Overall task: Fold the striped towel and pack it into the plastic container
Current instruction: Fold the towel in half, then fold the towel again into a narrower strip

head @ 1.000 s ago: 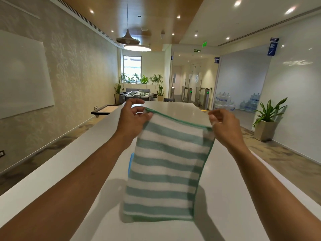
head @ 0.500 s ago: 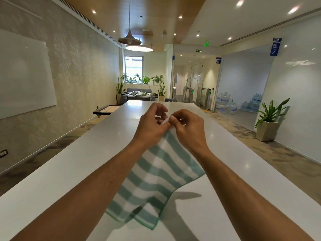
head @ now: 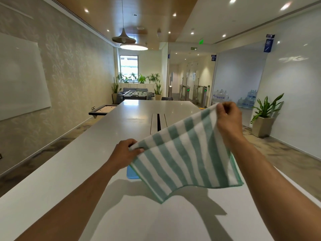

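Observation:
The green-and-white striped towel (head: 187, 157) hangs spread in the air above the table, its top edge slanting up to the right. My left hand (head: 124, 154) pinches its lower left corner. My right hand (head: 228, 117) pinches the upper right corner, held higher and farther out. Below the towel's left side a small piece of the blue plastic container (head: 130, 173) shows on the table; the towel hides the rest of it.
I stand at a long white table (head: 73, 171) with a dark cable slot (head: 158, 124) down its middle. A potted plant (head: 264, 117) stands by the right wall, and a foosball table (head: 135, 94) at the far end of the room.
My hands, which met at the towel's top half a second ago, have moved apart. The left went down and left, the right up and right, stretching the towel out at a slant.

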